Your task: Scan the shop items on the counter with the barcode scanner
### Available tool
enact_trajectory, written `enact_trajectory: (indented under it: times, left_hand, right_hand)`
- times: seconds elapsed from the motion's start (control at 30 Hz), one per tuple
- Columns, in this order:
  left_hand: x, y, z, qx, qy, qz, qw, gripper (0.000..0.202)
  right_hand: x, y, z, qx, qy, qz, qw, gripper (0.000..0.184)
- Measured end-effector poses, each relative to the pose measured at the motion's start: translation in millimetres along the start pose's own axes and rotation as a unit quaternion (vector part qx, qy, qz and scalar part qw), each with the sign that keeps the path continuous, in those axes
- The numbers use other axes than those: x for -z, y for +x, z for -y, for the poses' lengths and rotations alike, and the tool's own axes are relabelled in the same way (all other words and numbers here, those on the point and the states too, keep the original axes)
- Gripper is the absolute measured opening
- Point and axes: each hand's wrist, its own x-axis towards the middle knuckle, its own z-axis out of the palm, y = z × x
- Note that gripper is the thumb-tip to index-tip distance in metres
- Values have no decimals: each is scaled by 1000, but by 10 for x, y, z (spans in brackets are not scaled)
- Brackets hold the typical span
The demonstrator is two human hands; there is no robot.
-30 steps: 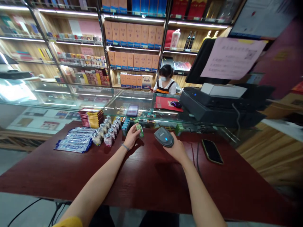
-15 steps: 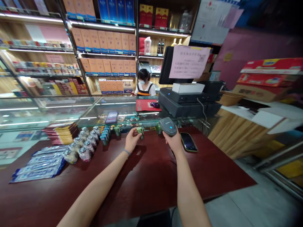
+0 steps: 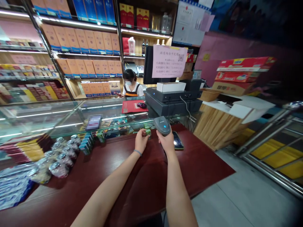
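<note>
My right hand (image 3: 167, 142) is wrapped round the handle of a dark grey barcode scanner (image 3: 162, 125) with a blue light on it. The scanner's head tilts toward the small green boxes at the counter's back edge. My left hand (image 3: 141, 141) is closed, its fingertips at a small green box (image 3: 148, 132) beside the glass. The fingers partly cover this box. Just right of the scanner, a phone (image 3: 178, 141) lies on the dark red counter top (image 3: 132, 176). Further left stand another green box (image 3: 100, 136) and a row of small blue boxes (image 3: 86, 144).
Lidded jars (image 3: 59, 169), stacked packets (image 3: 35, 148) and blue-white packets (image 3: 14, 183) occupy the counter's left side. Behind the glass case (image 3: 59, 110) sits a person (image 3: 132, 88). A monitor (image 3: 148, 64) and cash drawer (image 3: 170, 104) stand at the back; a metal railing (image 3: 265, 129) is right.
The view has swung right, so the counter goods appear further left. My left hand has brought its green box rightward, closer to the scanner and the other green box. My right hand still holds the scanner.
</note>
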Motion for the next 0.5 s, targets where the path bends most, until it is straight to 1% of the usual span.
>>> enact_trajectory:
  times: [0.1, 0.33, 0.5]
  left_hand:
    - [-59, 12, 43, 10, 0, -8, 1000, 36]
    - [-120, 69, 134, 30, 34, -25, 999, 34]
    - [-134, 74, 166, 17, 47, -16, 999, 28]
  right_hand:
    - [5, -21, 41, -2, 0, -14, 1000, 37]
    - [36, -52, 159, -1, -11, -16, 1000, 36]
    - [43, -55, 173, -5, -20, -6, 1000, 38]
